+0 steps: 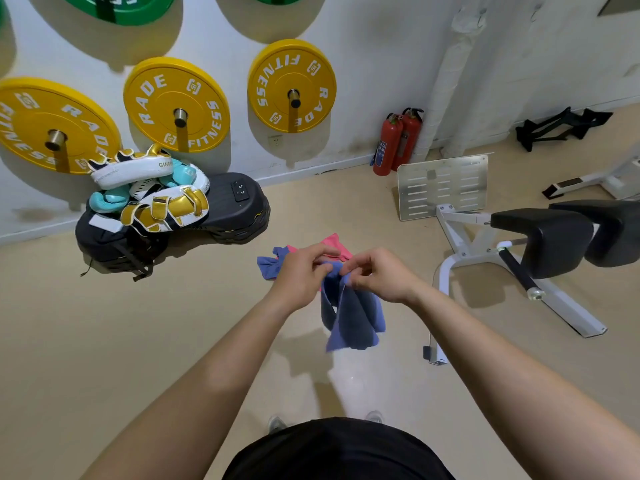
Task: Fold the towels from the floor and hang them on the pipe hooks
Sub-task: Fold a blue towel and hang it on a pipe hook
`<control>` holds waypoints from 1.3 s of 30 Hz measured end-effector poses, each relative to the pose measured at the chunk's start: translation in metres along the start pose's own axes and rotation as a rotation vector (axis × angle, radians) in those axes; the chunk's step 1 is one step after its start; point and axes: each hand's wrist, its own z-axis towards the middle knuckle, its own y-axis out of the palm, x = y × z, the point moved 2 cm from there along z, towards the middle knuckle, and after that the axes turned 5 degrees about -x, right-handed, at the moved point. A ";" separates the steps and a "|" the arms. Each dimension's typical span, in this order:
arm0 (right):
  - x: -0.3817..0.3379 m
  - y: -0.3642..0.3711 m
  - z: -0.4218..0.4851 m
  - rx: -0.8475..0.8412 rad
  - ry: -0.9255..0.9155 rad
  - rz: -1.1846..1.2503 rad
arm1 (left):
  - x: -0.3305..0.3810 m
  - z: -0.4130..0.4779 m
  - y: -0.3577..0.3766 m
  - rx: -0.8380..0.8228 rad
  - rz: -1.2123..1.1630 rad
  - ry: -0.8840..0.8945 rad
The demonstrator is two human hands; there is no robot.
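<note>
A blue towel [349,313] hangs in the air from both my hands, above the beige floor. My left hand [303,271] pinches its top edge on the left, and my right hand [375,273] pinches the same edge close beside it. On the floor beyond my hands lie a second blue towel [269,264] and a pink towel [334,244], crumpled together. A white wrapped pipe [446,81] runs up the wall at the back right, with small hooks [481,13] near the top edge of the frame.
Two red fire extinguishers [398,142] stand at the pipe's foot. A metal plate [443,185] and a white-framed bench with black pads [540,237] sit to the right. Boxing pads [149,188] are piled on a black bag at left, under yellow weight plates [292,86] on the wall.
</note>
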 end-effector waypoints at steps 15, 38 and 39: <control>-0.014 0.007 0.003 0.101 -0.180 0.017 | -0.007 -0.004 -0.003 0.166 -0.306 -0.127; -0.010 0.010 0.008 0.286 -0.009 0.092 | -0.001 -0.016 -0.009 -0.027 -0.370 -0.021; -0.011 0.011 0.008 0.292 0.001 0.093 | 0.000 -0.016 -0.010 -0.017 -0.361 -0.018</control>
